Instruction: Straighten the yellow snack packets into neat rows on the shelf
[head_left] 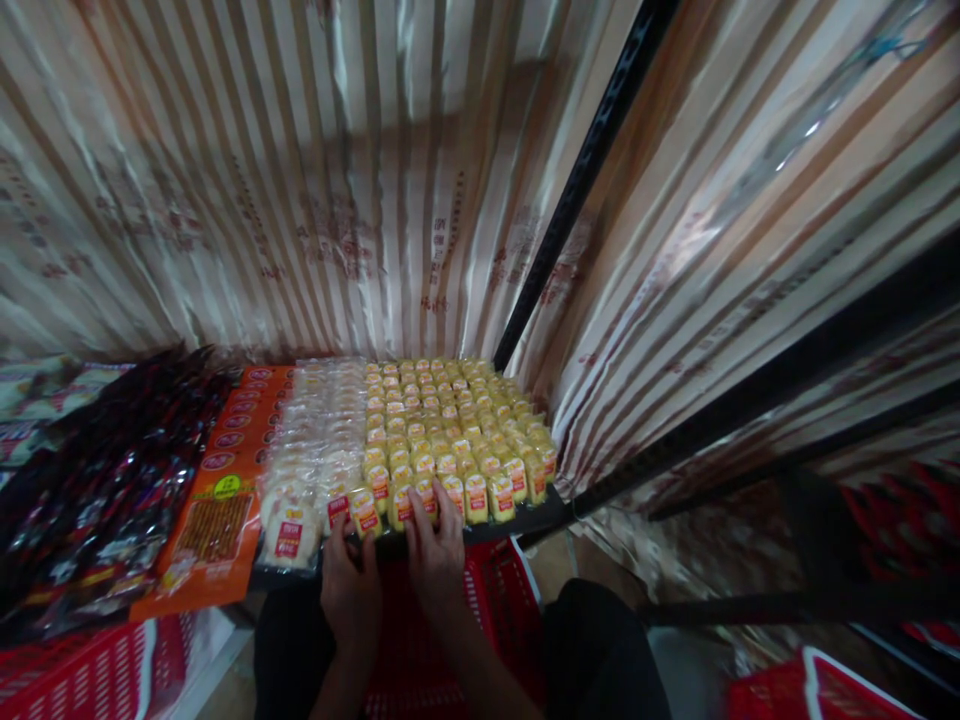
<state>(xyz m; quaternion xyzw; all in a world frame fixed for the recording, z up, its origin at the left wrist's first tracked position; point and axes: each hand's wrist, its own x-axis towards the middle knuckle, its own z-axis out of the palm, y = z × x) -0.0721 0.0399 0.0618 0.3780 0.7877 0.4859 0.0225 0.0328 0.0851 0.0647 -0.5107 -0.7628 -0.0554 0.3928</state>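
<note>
My left hand (351,580) is at the front edge of a black shelf, its thumb and fingers around a small wrapped yellow cake (366,514) with a red and white label. That cake tilts a little and stands at the left end of the front row. Beside it, my right hand (439,550) lies with outstretched fingers against the labelled fronts of more wrapped yellow cakes (402,508). Many rows of the same yellow cakes (427,405) stand behind. Just left of my left hand are clear packs of pale round crackers (289,515).
An orange snack bag (217,520) and dark shiny packets (112,490) lie further left. Red baskets (502,590) stand below the shelf, between my knees and at the lower left. Black metal posts (577,190) and striped plastic sheeting (405,180) bound the back and right.
</note>
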